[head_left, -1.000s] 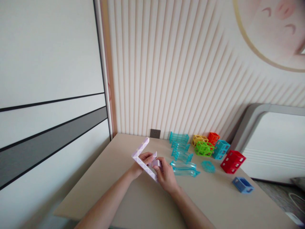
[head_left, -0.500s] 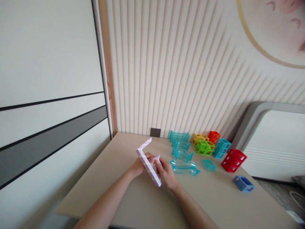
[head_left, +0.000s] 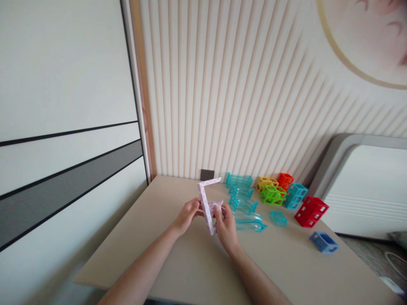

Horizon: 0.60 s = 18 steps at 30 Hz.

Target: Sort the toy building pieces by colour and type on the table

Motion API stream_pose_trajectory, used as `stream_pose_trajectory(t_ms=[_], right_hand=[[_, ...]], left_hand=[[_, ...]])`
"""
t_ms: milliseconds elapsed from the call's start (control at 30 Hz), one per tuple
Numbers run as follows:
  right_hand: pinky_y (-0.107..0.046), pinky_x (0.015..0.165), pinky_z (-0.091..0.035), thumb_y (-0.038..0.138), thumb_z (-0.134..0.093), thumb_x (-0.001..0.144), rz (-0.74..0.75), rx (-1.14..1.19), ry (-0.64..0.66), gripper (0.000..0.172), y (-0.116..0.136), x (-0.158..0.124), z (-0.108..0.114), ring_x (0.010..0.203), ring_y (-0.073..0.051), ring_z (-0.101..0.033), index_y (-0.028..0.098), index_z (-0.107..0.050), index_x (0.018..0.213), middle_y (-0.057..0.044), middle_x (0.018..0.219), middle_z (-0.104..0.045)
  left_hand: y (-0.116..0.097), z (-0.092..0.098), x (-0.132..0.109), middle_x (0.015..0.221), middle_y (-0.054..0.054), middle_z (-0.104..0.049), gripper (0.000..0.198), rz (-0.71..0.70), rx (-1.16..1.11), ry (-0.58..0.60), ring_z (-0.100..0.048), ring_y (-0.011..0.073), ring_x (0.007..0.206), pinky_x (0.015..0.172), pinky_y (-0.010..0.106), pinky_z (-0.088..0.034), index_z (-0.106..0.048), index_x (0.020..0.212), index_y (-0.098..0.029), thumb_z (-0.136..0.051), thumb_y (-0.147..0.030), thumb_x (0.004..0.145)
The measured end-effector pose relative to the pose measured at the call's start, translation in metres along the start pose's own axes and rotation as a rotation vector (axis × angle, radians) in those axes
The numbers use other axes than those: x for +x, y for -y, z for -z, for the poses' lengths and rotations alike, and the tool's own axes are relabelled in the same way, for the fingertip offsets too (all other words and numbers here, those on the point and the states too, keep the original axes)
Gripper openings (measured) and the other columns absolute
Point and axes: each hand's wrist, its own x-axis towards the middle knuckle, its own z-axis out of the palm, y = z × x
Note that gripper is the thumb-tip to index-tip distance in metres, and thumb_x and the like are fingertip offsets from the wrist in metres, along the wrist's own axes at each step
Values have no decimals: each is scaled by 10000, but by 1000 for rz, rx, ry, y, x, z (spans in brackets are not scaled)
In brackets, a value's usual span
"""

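A lilac-and-white snake puzzle [head_left: 206, 207], bent into angled sections, is held above the table. My right hand [head_left: 226, 224] is closed on its lower right part, with the thumb on the near side. On the left, my left hand [head_left: 187, 216] has its thumb and fingers pinched together at the puzzle's side, seemingly on a part behind the long section. The upper section of the puzzle points to the right, free of both hands. My fingers hide some of the lower sections.
Clear teal plastic track pieces [head_left: 243, 205] lie right of my hands, near a teal ring-like piece [head_left: 277, 218]. Further right stand openwork blocks: yellow [head_left: 262, 183], green [head_left: 272, 195], orange [head_left: 285, 181], light blue [head_left: 295, 196], red [head_left: 310, 212] and blue [head_left: 324, 242]. A ribbed wall backs the table [head_left: 133, 254].
The snake puzzle has turned more upright and shifted right, its top section now pointing right. My left hand has moved from behind the long section out to its left side.
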Motion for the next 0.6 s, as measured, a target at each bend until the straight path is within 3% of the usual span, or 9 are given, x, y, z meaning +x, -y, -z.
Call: stream_pose_trajectory(t_ms=[67, 167, 267, 433, 600], right_hand=[[-271, 606, -490, 548, -536, 933, 22, -42, -24, 397, -1, -1, 1, 702, -184, -639, 178, -605, 1060, -44, 835, -695], [-266, 571, -479, 545, -556, 924, 23, -82, -19, 411, -1, -3, 1, 646, -172, -617, 176, -592, 1101, -38, 824, -687], [-252, 544, -462, 539, -569, 923, 23, -78, 14, 407, 0, -4, 0, 607, -154, -587, 172, -588, 1099, -33, 815, -679], [-245, 537, -440, 544, -582, 913, 19, -95, 20, 408, 5, -4, 1, 586, -146, -559, 171, -596, 1078, -10, 760, -649], [-259, 591, -457, 529, -632, 877, 54, -156, 66, 383, 13, -5, 2, 664, -176, -593, 177, -649, 1026, -29, 794, -691]], left_hand=[[-1, -4, -3, 1035, 114, -720, 671, 18, 53, 30, -677, 244, 937, 800, 329, -523, -634, 1197, -150, -774, -604, 723], [1, -8, -3, 1016, 87, -710, 696, 51, 75, -42, -684, 227, 884, 803, 340, -534, -597, 1204, -162, -852, -513, 660], [5, -9, -1, 951, 60, -699, 617, 40, 102, -151, -679, 200, 819, 768, 321, -536, -613, 1146, -160, -844, -483, 674], [-1, -5, 2, 1001, 90, -706, 567, -34, 99, -219, -665, 198, 835, 690, 280, -528, -643, 1108, -158, -789, -541, 717], [-11, 10, 7, 885, 46, -686, 481, -111, 73, -430, -626, 148, 731, 639, 239, -502, -687, 1014, -161, -718, -577, 775]])
